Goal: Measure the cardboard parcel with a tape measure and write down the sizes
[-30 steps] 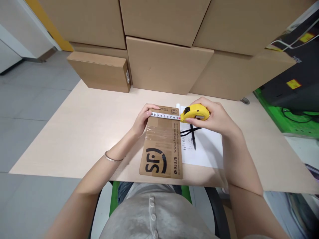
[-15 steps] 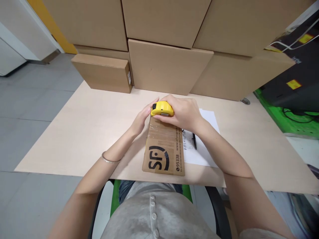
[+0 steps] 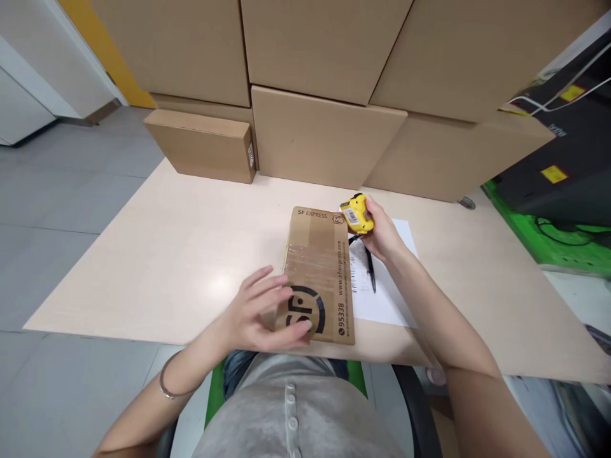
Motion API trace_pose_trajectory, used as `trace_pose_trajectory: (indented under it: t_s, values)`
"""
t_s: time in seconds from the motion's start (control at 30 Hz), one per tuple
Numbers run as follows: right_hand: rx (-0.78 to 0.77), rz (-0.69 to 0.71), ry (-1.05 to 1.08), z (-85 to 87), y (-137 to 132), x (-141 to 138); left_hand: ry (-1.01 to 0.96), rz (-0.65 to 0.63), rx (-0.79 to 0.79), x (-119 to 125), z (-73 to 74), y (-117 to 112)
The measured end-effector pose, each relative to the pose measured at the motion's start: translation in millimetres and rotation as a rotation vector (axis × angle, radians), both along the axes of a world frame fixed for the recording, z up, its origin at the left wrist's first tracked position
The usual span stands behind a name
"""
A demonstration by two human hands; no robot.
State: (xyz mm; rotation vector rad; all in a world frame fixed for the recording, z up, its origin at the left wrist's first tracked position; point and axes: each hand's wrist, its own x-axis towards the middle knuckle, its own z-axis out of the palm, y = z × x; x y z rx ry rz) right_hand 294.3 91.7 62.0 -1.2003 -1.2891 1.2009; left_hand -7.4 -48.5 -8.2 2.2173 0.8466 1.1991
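A flat brown cardboard box [image 3: 317,267] printed with SF EXPRESS lettering lies near the table's front edge. Over its lower left corner hovers my left hand [image 3: 260,312], fingers spread and holding nothing; whether it touches the box I cannot tell. My right hand [image 3: 379,232] grips a yellow tape measure [image 3: 357,214] with a white barcode label, just right of the box's upper right corner. Partly under the box's right side is a white sheet of paper [image 3: 391,292] with writing on it. On that sheet rests a black pen [image 3: 370,270].
Large cardboard boxes [image 3: 324,137] are stacked along the table's back edge. A smaller box [image 3: 205,146] stands at the back left of the wooden table [image 3: 143,267]. On the right, a black machine [image 3: 548,159] sits on a green surface [image 3: 510,216].
My left hand has moved from the box's far end down to its near left corner and spread. My right hand has taken the tape measure rightward off the box's far edge and turned it.
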Motion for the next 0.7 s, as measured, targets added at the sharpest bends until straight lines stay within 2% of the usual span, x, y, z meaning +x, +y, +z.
trace_pose_trajectory:
  t_s: [0.07, 0.1, 0.17, 0.23, 0.3, 0.37, 0.5, 0.6, 0.7]
  values:
    - [0.004, -0.065, 0.002, 4.9, -8, 9, -0.140, 0.170, 0.072, -1, -4.1, 3]
    - [0.015, -0.096, 0.001, 9.4, -14, 15, -0.202, 0.255, 0.110, -1, -1.7, 4]
    - [0.048, -0.148, -0.028, 20.4, -30, 29, -0.299, 0.406, 0.144, -1, 11.1, 5]
    - [0.093, -0.185, -0.106, 30.9, -49, 39, -0.357, 0.516, 0.034, 2, 29.2, 6]
    - [0.124, -0.210, -0.223, 38.1, -67, 42, -0.408, 0.471, -0.168, 9, 44.2, 9]
    - [0.132, -0.224, -0.353, 39.8, -83, 39, -0.523, 0.361, -0.408, 17, 50.8, 12]
    - [0.086, -0.184, -0.532, 26.1, -96, 26, -0.701, 0.231, -0.822, 30, 43.8, 19]
    - [0.052, -0.131, -0.558, 8.4, -96, 16, -0.751, 0.192, -0.967, 33, 36.9, 22]
    - [0.149, -0.068, -0.567, -5.5, -99, 2, -0.787, 0.214, -0.986, 33, 34.3, 26]
